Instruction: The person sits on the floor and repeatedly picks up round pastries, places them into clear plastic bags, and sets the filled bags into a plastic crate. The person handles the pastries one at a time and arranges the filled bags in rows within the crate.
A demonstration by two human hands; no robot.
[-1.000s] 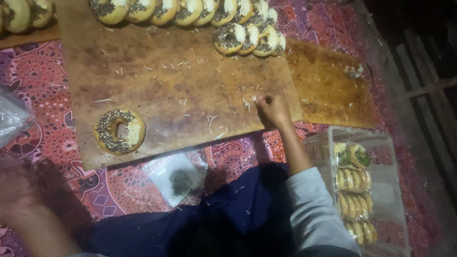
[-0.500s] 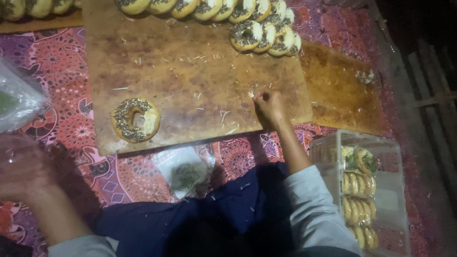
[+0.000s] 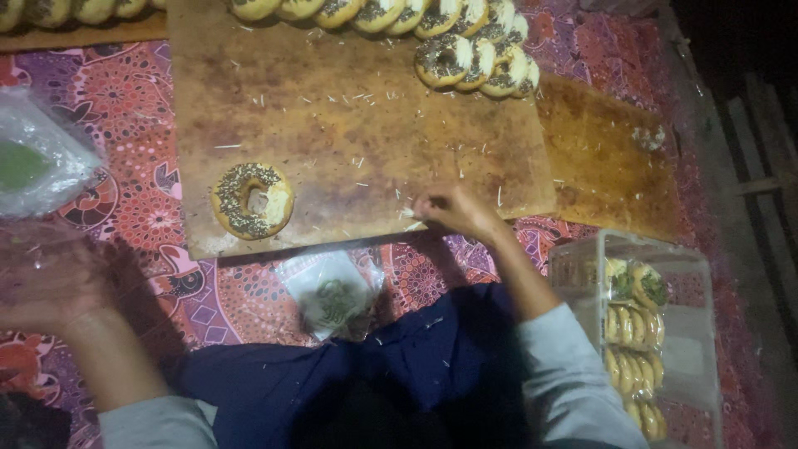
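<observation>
Since a second ago, the right hand (image 3: 449,212) has stayed at the near edge of the wooden board (image 3: 349,125), fingers bunched together and pinching at the pale shreds (image 3: 409,218) scattered there, while the board and all on it have slid rightward in the head view. Meanwhile the left hand (image 3: 46,278) has risen into fuller sight left of the board, blurred; whether it is spread or closed I cannot tell.

On the board, one ring-shaped pastry (image 3: 252,199) topped with dark sprinkles lies alone near the front left corner, well apart from the right hand. Along the board's far edge runs a row of similar rings (image 3: 366,12), cut off by the frame, ending in a cluster of about five overlapping ones (image 3: 478,60) at the far right corner. One second, darker board (image 3: 607,158) adjoins the first on its right. Just in front of the first board lies one small clear bag (image 3: 332,295) with dark contents. One larger clear bag (image 3: 37,162) lies left of it. Right of the forearm stands one clear plastic box (image 3: 665,333) holding stacked pastries, too tightly packed to count.
</observation>
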